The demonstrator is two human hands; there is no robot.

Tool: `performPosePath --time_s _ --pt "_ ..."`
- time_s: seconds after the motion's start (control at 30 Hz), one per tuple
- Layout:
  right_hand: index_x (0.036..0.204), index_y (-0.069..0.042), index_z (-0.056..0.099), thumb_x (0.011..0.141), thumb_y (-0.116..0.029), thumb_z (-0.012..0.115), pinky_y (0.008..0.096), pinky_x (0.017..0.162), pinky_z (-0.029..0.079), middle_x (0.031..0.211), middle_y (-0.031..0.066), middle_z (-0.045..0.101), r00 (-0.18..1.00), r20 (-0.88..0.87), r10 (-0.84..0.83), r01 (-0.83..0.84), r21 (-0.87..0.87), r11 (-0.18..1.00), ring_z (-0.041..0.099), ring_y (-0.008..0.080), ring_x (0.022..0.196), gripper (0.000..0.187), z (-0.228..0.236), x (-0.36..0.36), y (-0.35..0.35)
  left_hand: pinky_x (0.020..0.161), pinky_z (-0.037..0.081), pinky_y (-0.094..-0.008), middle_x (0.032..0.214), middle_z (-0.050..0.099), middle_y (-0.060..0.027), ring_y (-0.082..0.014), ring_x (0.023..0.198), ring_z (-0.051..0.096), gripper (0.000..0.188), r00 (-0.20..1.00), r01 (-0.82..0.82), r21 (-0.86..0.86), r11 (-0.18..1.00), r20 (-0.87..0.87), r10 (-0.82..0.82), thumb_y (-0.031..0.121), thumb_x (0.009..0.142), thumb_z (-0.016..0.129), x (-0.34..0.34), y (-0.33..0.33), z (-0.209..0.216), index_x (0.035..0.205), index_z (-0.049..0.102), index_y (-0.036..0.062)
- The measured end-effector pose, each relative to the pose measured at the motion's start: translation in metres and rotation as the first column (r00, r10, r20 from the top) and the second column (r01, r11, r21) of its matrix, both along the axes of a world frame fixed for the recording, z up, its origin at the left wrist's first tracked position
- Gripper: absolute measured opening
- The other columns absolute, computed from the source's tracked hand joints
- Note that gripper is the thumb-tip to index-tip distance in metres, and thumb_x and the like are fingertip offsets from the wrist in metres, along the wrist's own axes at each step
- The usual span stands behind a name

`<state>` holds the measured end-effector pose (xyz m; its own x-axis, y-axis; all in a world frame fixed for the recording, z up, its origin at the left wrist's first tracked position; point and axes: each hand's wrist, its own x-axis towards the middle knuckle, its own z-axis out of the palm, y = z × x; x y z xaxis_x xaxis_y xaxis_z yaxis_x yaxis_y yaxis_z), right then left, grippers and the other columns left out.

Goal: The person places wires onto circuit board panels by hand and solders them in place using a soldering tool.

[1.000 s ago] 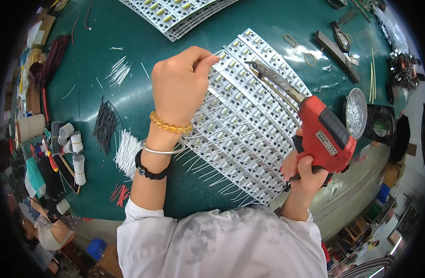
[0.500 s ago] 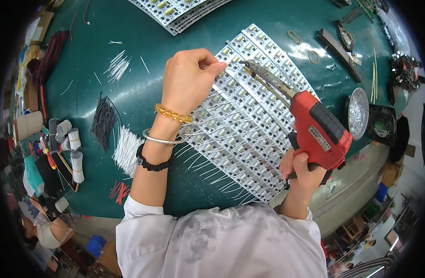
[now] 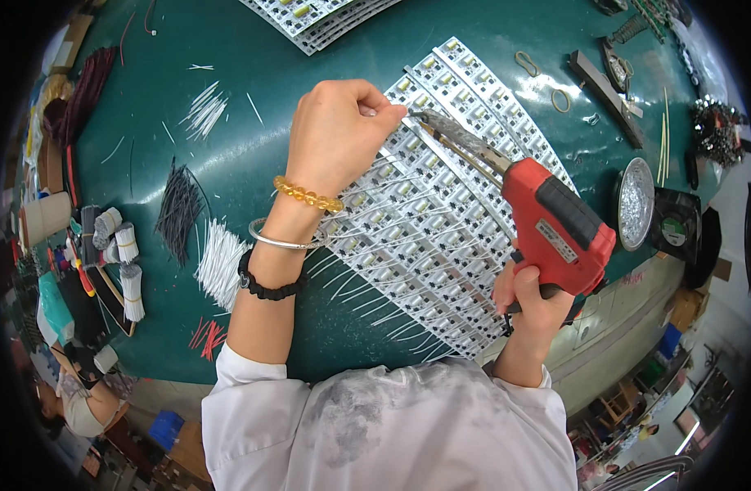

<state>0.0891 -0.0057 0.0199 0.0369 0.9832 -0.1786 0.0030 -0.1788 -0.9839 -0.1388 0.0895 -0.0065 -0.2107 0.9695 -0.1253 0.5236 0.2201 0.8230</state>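
My left hand (image 3: 339, 127) is closed in a pinch over the upper left edge of a panel of white circuit boards (image 3: 465, 86). Whatever lies between its fingertips is too small to make out. In my right hand (image 3: 535, 303) is a red and black soldering gun (image 3: 559, 225), gripped by its handle. The gun's metal tip (image 3: 441, 127) points left and ends right beside my left fingertips, above the boards. Thin white wires (image 3: 392, 233) lie across the lower boards, and several ends hang over the near left edge.
Left of my arm lie piles of white wires (image 3: 222, 266), black wires (image 3: 177, 213) and short red wires (image 3: 206, 337). More boards (image 3: 310, 29) are stacked at the back. At right are a metal bowl (image 3: 635, 204), a dark bar (image 3: 604, 98) and a small fan (image 3: 676, 228).
The gun's tip has shifted slightly left and up, closer to my left fingertips. My left hand has moved a little right and away from me, still pinched.
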Motion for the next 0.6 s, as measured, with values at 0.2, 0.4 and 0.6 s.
performPosePath --time_s 0.2,0.4,0.6 --pt "0.104 0.011 0.047 0.083 -0.029 0.063 0.0238 0.036 0.033 0.049 0.0058 0.046 0.992 0.111 0.060 -0.070 0.088 0.994 0.042 0.0127 0.035 0.048 -0.005 0.002 -0.001 0.048 0.039 -0.0216 0.060 0.060 -0.0031 -0.0063 0.052 0.050 0.023 1.000 0.003 0.007 1.000 -0.018 -0.002 0.019 0.072 0.072 0.002 0.001 -0.002 0.076 0.066 -0.0035" --pt "0.106 0.013 0.046 0.084 -0.026 0.062 0.0235 0.036 0.033 0.050 0.0070 0.048 0.998 0.047 -0.033 0.028 0.101 0.995 0.041 0.0124 0.034 0.047 0.000 0.000 -0.004 0.049 0.039 -0.0217 0.060 0.061 -0.0033 -0.0063 0.053 0.051 0.023 1.000 -0.010 0.003 1.000 -0.027 0.010 0.019 0.072 0.071 0.001 0.000 0.001 0.075 0.066 -0.0031" --pt "0.114 0.010 0.043 0.083 -0.011 0.059 0.0236 0.039 0.036 0.058 0.0063 0.051 0.998 -0.027 -0.059 0.060 0.036 0.998 0.043 0.0104 0.040 0.041 0.011 0.000 -0.006 0.049 0.040 -0.0215 0.060 0.060 -0.0029 -0.0063 0.053 0.051 0.024 0.999 0.002 0.032 0.999 -0.045 -0.001 0.021 0.072 0.072 0.002 -0.001 -0.003 0.075 0.066 -0.0029"
